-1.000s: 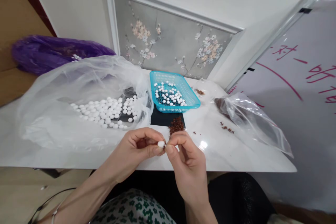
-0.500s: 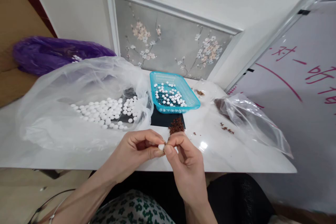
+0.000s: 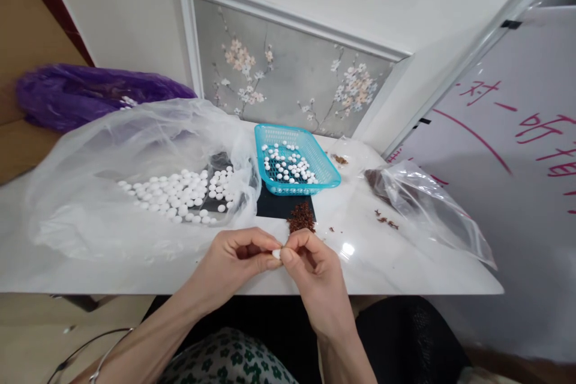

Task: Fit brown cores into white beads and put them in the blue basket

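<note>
Between thumb and forefinger, my left hand [image 3: 245,255] pinches a small white ball [image 3: 276,254] just above the table's front part. My right hand [image 3: 315,267] is closed in a pinch against the ball's right side; what lies between its fingertips, if anything, is hidden. Right behind the fingers, a heap of small reddish-brown bits [image 3: 301,217] lies partly on a flat black sheet [image 3: 274,206]. Past it stands a blue plastic basket [image 3: 335,179] with many white balls inside. To the left, a large clear plastic bag [image 3: 90,192] holds a spread of similar balls.
On the white table [image 3: 382,273], a clear bag with brown contents [image 3: 414,198] lies at the right, near some loose brown bits [image 3: 386,221]. A purple bag [image 3: 58,96] sits at the back left. A framed flower picture [image 3: 288,72] and a whiteboard [image 3: 495,192] stand behind.
The camera view has shifted slightly. Both hands stay together at the white ball, with the fingertips barely moved.
</note>
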